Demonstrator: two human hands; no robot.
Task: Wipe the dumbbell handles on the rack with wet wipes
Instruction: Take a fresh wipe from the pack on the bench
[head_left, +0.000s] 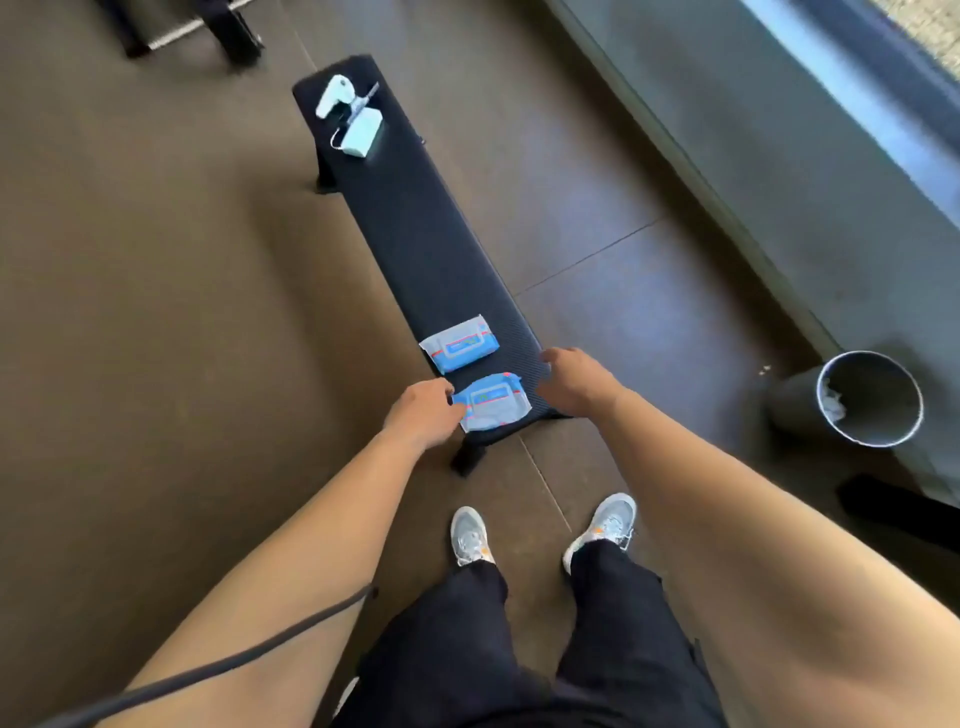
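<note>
Left hand (423, 410) gripping near pack (493, 408) by left edge, at bench (415, 223) near end. Right hand (576, 384) hovering just right, fingers loose, empty. Far pack (460, 344) lying beyond.

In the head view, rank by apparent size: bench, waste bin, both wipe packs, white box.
1. bench
2. waste bin
3. near wipe pack and far wipe pack: look alike, so tied
4. white box, though it lies farthest, so unsure

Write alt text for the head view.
A person stands at the near end of a black bench, left hand touching the left edge of the nearer wet-wipe pack, right hand open just right of it. A second pack lies just beyond; a round bin stands on the floor to the right.
</note>
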